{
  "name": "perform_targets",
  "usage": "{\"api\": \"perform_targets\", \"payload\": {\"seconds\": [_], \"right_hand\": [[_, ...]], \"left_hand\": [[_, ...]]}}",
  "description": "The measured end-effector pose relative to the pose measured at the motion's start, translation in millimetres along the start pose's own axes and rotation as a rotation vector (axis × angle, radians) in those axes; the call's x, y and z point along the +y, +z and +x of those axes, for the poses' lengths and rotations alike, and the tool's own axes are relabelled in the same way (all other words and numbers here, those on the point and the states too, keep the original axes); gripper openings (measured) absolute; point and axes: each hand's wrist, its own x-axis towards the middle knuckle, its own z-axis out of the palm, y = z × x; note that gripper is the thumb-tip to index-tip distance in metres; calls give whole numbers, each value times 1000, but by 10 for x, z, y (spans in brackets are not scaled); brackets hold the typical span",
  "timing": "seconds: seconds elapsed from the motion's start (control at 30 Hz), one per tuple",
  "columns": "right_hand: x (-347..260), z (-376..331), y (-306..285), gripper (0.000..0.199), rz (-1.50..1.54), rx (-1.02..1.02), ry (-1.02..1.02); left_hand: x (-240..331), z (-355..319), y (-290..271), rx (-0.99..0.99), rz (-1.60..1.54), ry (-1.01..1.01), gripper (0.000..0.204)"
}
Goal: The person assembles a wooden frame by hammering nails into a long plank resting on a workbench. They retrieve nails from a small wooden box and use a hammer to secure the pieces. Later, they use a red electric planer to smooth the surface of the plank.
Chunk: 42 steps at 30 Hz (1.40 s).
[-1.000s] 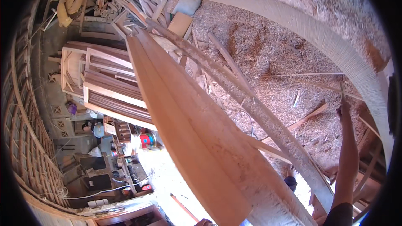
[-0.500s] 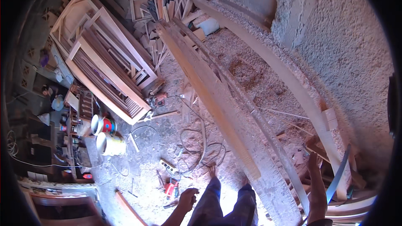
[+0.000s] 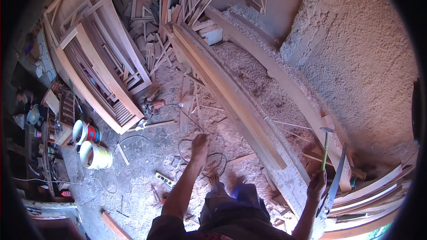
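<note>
My right hand (image 3: 316, 186) is wrapped round the lower handle of a hammer (image 3: 325, 153), which points up with its metal head at the top. Right beside that hand a handsaw (image 3: 337, 180) leans against the timber, its blade upright. My left hand (image 3: 200, 146) is raised over the floor, left of the long bench, curled into a fist; what it holds, if anything, is hidden. Between the hands a long yellowish wooden strip (image 3: 240, 115) lies along the rough, dusty workbench (image 3: 291, 186).
A long curved-looking beam (image 3: 293, 84) runs beside the rough wall. Wooden frames (image 3: 84, 66) are stacked at the left. Two buckets (image 3: 98, 156), a power strip (image 3: 164, 178) and looping cables (image 3: 151, 144) are on the floor. Boards (image 3: 378, 195) lie at the lower right.
My right hand has come away from near the saw and now holds up the hammer. My left hand has risen and reached forward. The view has shifted.
</note>
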Motion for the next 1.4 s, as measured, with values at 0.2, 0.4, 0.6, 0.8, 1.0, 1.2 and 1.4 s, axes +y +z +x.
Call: {"api": "perform_targets", "payload": {"seconds": [0.2,0.4,0.6,0.8,1.0,1.2,1.4], "right_hand": [[-316,364,351,26,755,-226,933],[-401,402,1228,16,820,-50,702],[-727,652,1749,13,768,-205,795],[-936,758,2378,20,543,-408,611],[-1054,942,2756,23,277,-530,321],[-1214,899,2779,25,210,-557,260],[-1199,927,2807,25,193,-548,232]], "left_hand": [[328,977,245,59,119,244,15],[386,1865,290,-6,18,512,14],[601,2266,435,72,160,614,13],[687,2863,542,14,212,614,15],[868,3430,601,76,483,675,18],[889,3619,469,-4,629,702,16],[777,3586,480,-31,610,780,14]]}}
